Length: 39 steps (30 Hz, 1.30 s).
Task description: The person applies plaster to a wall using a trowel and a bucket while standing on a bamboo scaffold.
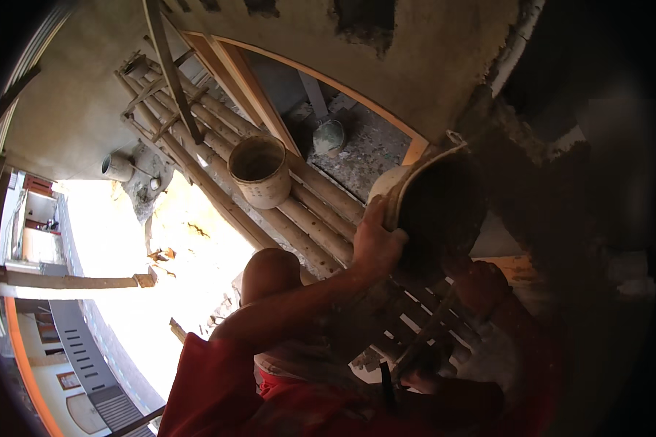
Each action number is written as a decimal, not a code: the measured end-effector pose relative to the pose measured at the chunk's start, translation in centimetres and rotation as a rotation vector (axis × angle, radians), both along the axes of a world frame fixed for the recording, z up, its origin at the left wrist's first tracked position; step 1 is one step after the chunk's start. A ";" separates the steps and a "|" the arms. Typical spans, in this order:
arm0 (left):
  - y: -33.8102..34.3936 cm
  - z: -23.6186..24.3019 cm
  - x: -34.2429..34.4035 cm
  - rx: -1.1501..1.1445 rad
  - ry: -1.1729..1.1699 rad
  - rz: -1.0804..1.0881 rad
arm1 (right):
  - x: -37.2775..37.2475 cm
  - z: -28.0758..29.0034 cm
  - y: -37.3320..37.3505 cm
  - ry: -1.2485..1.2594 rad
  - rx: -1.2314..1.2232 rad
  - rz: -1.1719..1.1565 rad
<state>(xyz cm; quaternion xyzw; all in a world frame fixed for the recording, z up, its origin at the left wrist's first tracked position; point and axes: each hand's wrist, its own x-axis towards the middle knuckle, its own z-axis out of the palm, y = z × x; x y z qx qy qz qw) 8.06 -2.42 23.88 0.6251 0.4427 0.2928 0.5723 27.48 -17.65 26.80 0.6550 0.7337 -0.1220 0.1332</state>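
Observation:
A pale, mortar-stained bucket [391, 182] is tipped on its side in front of me, its dark mouth turned toward me and to the right. My left hand [379, 244] grips the left part of its rim, thumb pointing toward the mouth. At the lower edge of the same bucket, my right hand [482, 285] is closed, its fingers against the rim. Deep shadow hides the bucket's contents and much of the right hand. A second mortar-stained bucket [262, 182] stands upright to the left on the bamboo scaffold platform [317, 218].
My bent knee [271, 273] is beside the left forearm. A wooden pole [171, 73] slants across the scaffold. Beyond the orange door frame [306, 69], another bucket [329, 138] is on the floor below. One more bucket [116, 167] lies at far left, near bright ground.

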 end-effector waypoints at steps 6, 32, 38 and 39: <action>-1.0 1.2 -0.9 -0.040 0.177 0.013 | 1.4 -5.0 1.9 -0.134 0.404 0.095; -0.9 1.1 -0.9 0.012 0.051 -0.013 | -1.6 7.3 0.0 -0.134 0.237 -0.229; -1.0 1.6 -0.7 -0.064 -0.025 -0.001 | -0.8 5.7 -0.5 -0.043 -0.125 -0.372; -1.3 1.2 -0.5 -0.035 0.015 0.017 | -1.0 4.4 -0.8 -0.016 -0.139 -0.328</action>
